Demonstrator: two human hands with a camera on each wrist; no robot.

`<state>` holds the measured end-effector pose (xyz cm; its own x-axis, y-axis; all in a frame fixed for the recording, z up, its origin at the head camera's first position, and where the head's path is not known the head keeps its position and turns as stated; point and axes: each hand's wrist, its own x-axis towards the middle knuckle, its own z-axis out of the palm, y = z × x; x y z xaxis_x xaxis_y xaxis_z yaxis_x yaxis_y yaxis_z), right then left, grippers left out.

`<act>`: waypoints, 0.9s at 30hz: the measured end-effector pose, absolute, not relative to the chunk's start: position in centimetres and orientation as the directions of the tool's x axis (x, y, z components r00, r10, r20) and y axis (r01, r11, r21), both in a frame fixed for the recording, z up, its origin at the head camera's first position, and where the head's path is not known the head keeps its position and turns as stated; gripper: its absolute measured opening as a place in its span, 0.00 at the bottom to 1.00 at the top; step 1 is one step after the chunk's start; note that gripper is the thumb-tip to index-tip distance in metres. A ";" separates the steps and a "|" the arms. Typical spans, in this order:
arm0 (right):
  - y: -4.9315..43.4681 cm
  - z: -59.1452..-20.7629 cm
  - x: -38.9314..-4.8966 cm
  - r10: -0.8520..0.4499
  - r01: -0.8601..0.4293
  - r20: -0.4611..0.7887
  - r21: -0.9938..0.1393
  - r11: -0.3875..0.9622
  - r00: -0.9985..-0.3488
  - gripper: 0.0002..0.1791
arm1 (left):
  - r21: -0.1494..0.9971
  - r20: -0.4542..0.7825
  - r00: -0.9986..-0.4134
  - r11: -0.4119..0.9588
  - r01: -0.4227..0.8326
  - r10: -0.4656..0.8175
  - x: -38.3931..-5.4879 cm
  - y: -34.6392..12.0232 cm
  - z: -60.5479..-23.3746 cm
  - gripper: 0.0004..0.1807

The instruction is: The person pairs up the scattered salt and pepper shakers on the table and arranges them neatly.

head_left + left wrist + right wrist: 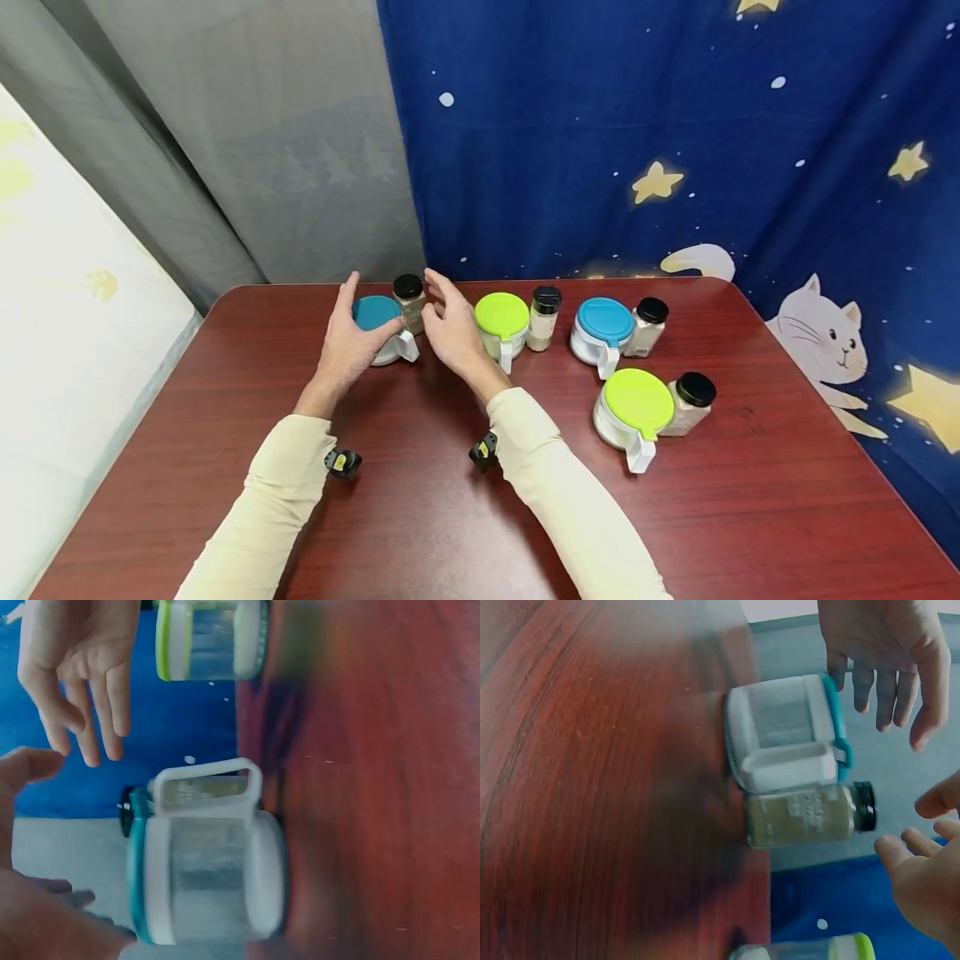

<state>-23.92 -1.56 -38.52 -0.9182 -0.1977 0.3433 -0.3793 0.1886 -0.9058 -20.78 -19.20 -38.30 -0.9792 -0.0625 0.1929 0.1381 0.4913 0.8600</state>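
Note:
At the table's back left, a clear seasoning jar [214, 881] with a blue lid [377, 312] and a white handle stands upright. Against it stands a spice bottle [799, 817] with a black cap, filled with brownish powder. My left hand [352, 340] hovers about the blue lid, thumb spread from the fingers; whether it touches the lid I cannot tell. To the right of the spice bottle is my right hand [457, 333], its fingers loosely bent and apart from the cap in the right wrist view. Neither hand holds anything.
Right of my hands stand a green-lidded jar [502, 315] with a black-capped shaker [543, 321], and another blue-lidded jar [604, 321] with a bottle [647, 329]. Nearer sits a second green-lidded jar [637, 404] with a bottle [688, 406]. Curtains hang behind the table edge.

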 end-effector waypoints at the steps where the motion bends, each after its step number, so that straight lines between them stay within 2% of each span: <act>1: -1.9 -38.7 -24.0 -0.216 -0.383 0.337 -0.895 0.229 -0.917 0.30 | 0.845 0.193 -0.979 0.519 0.129 -0.070 -20.8 -19.4 -38.6 0.56; 5: -2.8 -39.4 -24.4 -0.245 -0.377 0.301 -0.847 0.375 -0.921 0.34 | 0.787 0.210 -0.974 0.606 0.113 -0.091 -21.0 -20.0 -39.5 0.59; 10: -3.1 -40.5 -24.7 -0.235 -0.333 0.250 -0.833 0.441 -0.939 0.36 | 0.768 0.172 -0.976 0.639 0.047 -0.134 -21.2 -19.6 -40.2 0.61; 17: -3.2 -41.5 -26.0 -0.226 -0.330 0.250 -0.822 0.463 -0.941 0.40 | 0.828 0.052 -0.969 0.553 -0.094 -0.242 -22.0 -18.1 -40.8 0.66; 21: -3.3 -41.9 -26.7 -0.206 -0.279 0.207 -0.854 0.440 -0.956 0.43 | 0.846 0.040 -0.962 0.522 -0.112 -0.271 -22.2 -17.8 -41.2 0.68; 27: -4.0 -42.1 -26.9 -0.178 -0.189 0.129 -0.908 0.374 -0.975 0.39 | 0.849 0.029 -0.953 0.511 -0.135 -0.300 -22.1 -18.1 -41.6 0.69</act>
<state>-26.86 -3.99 -42.10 -0.9755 -0.1783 0.1290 -0.1885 0.3742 -0.9080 -22.11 -18.11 -41.60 -0.9535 -0.3001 0.0287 -0.1351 0.5106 0.8492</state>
